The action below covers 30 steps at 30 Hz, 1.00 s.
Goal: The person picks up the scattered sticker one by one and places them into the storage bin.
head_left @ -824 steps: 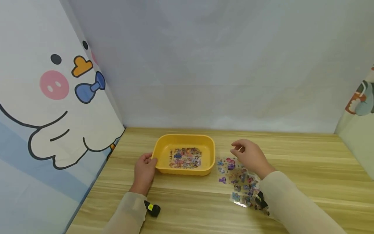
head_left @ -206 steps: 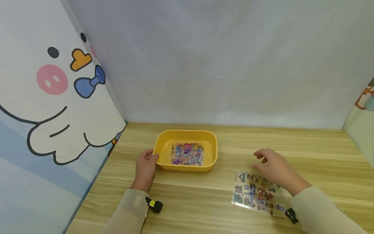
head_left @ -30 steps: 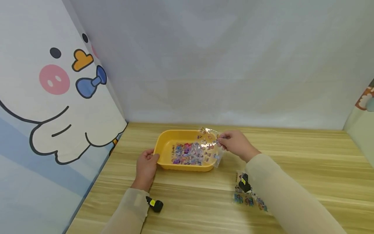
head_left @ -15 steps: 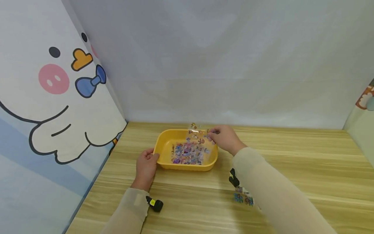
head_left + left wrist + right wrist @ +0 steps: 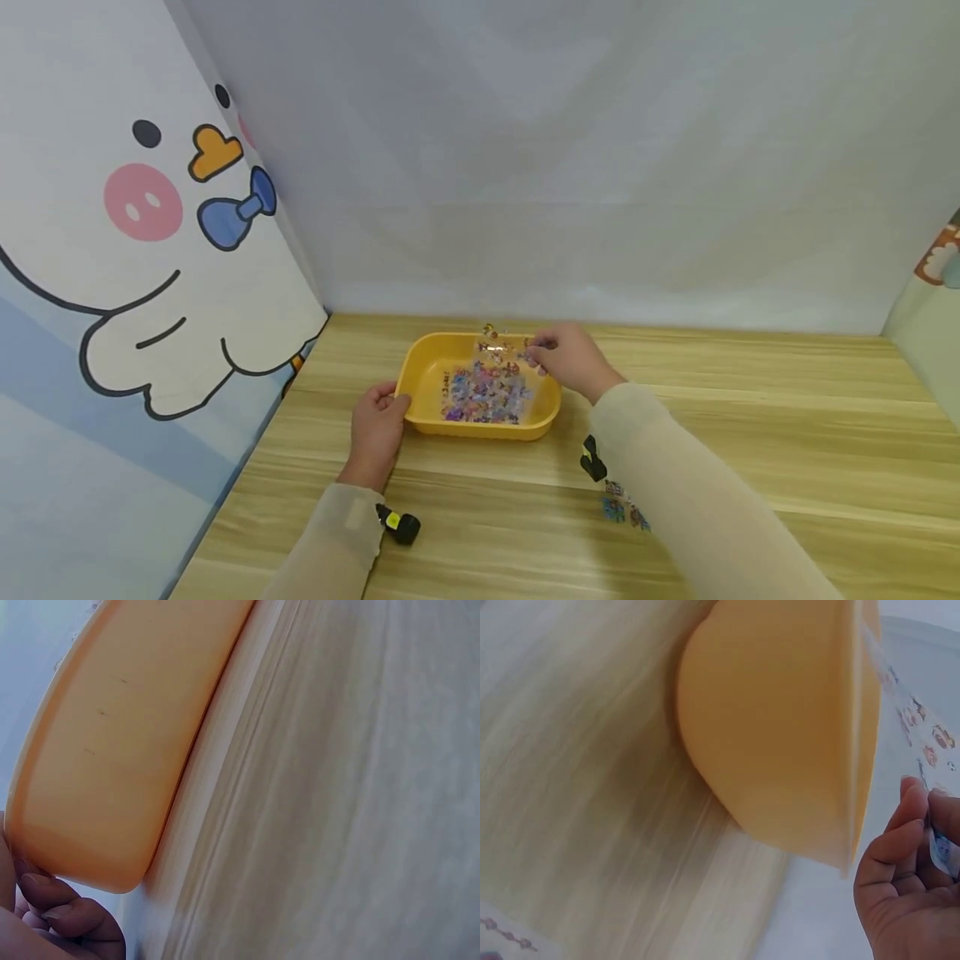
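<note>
A yellow plastic tray [image 5: 420, 375] stands on the wooden table. My left hand [image 5: 377, 429] grips its left end, thumb at the rim and fingers curled against the outer wall [image 5: 112, 772]. Between right thumb and fingers I pinch the edge of a clear sticker sheet [image 5: 491, 348] printed with small colourful figures; my right hand [image 5: 573, 362] is above the tray's right end. The sheet slants down into the tray, over other sticker sheets [image 5: 468, 408] lying flat on its bottom. In the right wrist view the pinched sheet [image 5: 937, 742] rises past the tray's rim.
More clear stickers [image 5: 613, 508] lie on the table at right, largely hidden under my right sleeve [image 5: 675, 467]. A black wrist camera [image 5: 399, 525] sits at my left cuff. A pale cloth wall [image 5: 585, 208] closes the back, a cartoon-printed panel [image 5: 225, 333] the left.
Seconds ago my right hand was open over the sheets at right. It has since carried one sheet left and lowered it into the tray. My left hand keeps its grip.
</note>
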Available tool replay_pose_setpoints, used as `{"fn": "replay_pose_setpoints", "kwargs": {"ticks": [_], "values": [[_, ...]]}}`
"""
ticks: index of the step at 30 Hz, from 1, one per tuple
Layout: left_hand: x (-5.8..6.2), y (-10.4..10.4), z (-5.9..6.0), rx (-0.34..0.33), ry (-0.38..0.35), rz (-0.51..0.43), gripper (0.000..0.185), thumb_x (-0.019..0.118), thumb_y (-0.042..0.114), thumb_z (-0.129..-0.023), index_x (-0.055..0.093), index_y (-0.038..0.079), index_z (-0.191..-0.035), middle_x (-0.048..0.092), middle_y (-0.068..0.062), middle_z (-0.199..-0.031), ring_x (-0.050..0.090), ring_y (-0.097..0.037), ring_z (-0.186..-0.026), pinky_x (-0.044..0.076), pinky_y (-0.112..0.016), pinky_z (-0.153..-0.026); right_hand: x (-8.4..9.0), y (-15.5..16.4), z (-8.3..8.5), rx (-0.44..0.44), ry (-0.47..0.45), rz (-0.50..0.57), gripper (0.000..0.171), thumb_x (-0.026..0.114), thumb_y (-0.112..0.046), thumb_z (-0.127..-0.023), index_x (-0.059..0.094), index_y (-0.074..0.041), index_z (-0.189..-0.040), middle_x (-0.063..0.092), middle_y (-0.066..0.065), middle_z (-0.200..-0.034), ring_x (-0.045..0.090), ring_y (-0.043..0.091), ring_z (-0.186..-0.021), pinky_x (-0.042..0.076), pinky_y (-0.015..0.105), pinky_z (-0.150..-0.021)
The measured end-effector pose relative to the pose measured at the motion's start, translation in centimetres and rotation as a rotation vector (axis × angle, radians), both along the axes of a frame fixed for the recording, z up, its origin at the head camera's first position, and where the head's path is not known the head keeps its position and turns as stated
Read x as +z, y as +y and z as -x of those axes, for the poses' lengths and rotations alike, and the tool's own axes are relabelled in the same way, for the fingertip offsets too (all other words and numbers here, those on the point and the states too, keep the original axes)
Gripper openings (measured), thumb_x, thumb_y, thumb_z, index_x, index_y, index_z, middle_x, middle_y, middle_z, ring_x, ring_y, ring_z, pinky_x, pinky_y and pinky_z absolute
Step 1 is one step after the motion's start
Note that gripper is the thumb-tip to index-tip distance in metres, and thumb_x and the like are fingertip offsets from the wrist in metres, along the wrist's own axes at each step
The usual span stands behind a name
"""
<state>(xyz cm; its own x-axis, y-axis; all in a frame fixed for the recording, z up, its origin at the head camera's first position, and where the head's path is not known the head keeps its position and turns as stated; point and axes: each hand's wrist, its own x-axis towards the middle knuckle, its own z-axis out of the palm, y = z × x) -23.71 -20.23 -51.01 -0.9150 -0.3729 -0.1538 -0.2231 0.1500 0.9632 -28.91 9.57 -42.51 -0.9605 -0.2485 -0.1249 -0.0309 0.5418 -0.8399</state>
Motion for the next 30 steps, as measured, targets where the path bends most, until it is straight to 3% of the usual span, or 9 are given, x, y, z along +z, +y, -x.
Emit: {"fn": "replay_pose_setpoints", "kwargs": {"ticks": [8, 17, 23, 30], "values": [[-0.2, -0.3, 0.0, 0.006, 0.002, 0.012, 0.034, 0.064, 0.014, -0.093, 0.062, 0.004, -0.126, 0.054, -0.005, -0.084, 0.048, -0.015, -0.068, 0.041, -0.022, -0.055, -0.7, -0.8, -0.3, 0.006, 0.04, -0.017, 0.019, 0.062, -0.018, -0.105, 0.073, -0.004, -0.111, 0.071, 0.012, -0.101, 0.069, 0.026, -0.089, 0.056, 0.037, -0.076], [-0.1, 0.0, 0.2, -0.01, 0.001, 0.019, 0.034, 0.064, 0.013, -0.094, 0.062, 0.004, -0.127, 0.055, -0.005, -0.085, 0.049, -0.014, -0.068, 0.041, -0.022, -0.056, -0.6, -1.4, -0.5, 0.052, 0.059, -0.076, 0.022, 0.064, -0.018, -0.103, 0.069, -0.004, -0.12, 0.069, 0.01, -0.103, 0.07, 0.032, -0.093, 0.055, 0.036, -0.071], [-0.2, 0.1, 0.3, -0.006, 0.001, 0.02, 0.034, 0.064, 0.012, -0.094, 0.062, 0.003, -0.127, 0.054, -0.004, -0.084, 0.048, -0.015, -0.069, 0.041, -0.022, -0.056, -0.5, -1.2, -0.3, 0.012, 0.123, -0.2, 0.032, 0.066, -0.024, -0.103, 0.067, -0.004, -0.128, 0.069, 0.01, -0.116, 0.065, 0.026, -0.103, 0.055, 0.042, -0.088], [-0.1, -0.1, 0.3, -0.007, 0.01, 0.019, 0.034, 0.063, 0.011, -0.095, 0.062, 0.001, -0.127, 0.055, -0.005, -0.084, 0.048, -0.014, -0.069, 0.041, -0.022, -0.056, -0.5, 0.1, -0.1, -0.028, 0.163, -0.191, 0.037, 0.066, -0.022, -0.102, 0.064, -0.001, -0.133, 0.067, 0.013, -0.12, 0.063, 0.029, -0.111, 0.052, 0.046, -0.094]]}}
